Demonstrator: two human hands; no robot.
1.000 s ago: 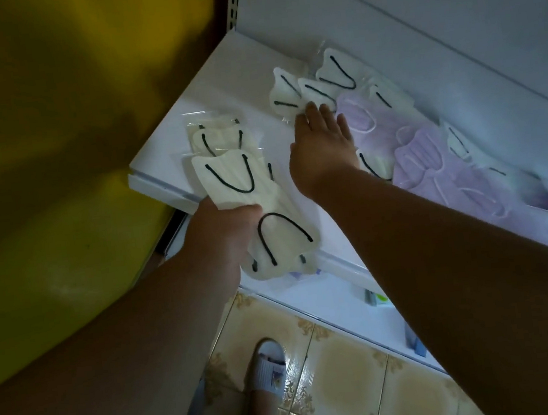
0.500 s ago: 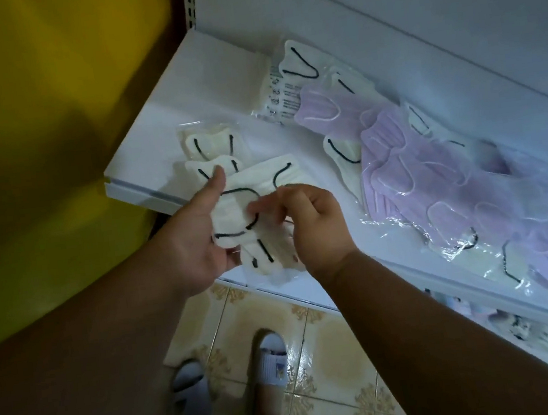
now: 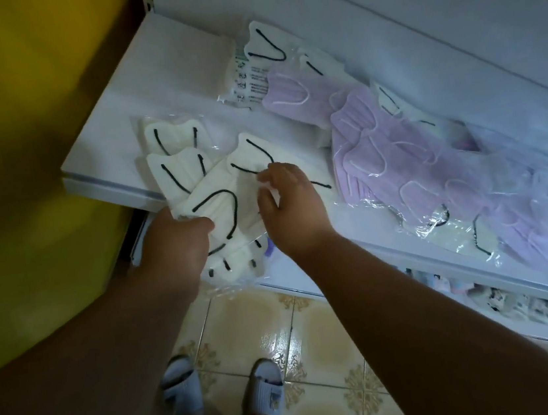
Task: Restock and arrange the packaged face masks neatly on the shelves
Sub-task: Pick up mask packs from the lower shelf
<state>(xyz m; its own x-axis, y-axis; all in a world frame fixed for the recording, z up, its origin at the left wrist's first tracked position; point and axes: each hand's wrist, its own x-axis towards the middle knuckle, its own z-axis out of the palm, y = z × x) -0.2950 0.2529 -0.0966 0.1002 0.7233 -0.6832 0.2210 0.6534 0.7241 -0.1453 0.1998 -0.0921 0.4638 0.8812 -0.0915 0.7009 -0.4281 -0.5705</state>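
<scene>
White shelf (image 3: pixel 112 137) with packaged face masks. A back-row packet (image 3: pixel 247 84) carries a printed label (print too blurred to read). Left hand (image 3: pixel 175 243) grips a bundle of cream masks (image 3: pixel 221 210) with black ear loops, overhanging the shelf's front edge, long axis running from the front edge toward the back panel. Right hand (image 3: pixel 291 201) pinches the top cream packet between thumb and fingertips. Purple masks (image 3: pixel 397 154) lie overlapped in a row along the shelf to the right. Below: tiled floor (image 3: pixel 245 321), slippers (image 3: pixel 266 396).
</scene>
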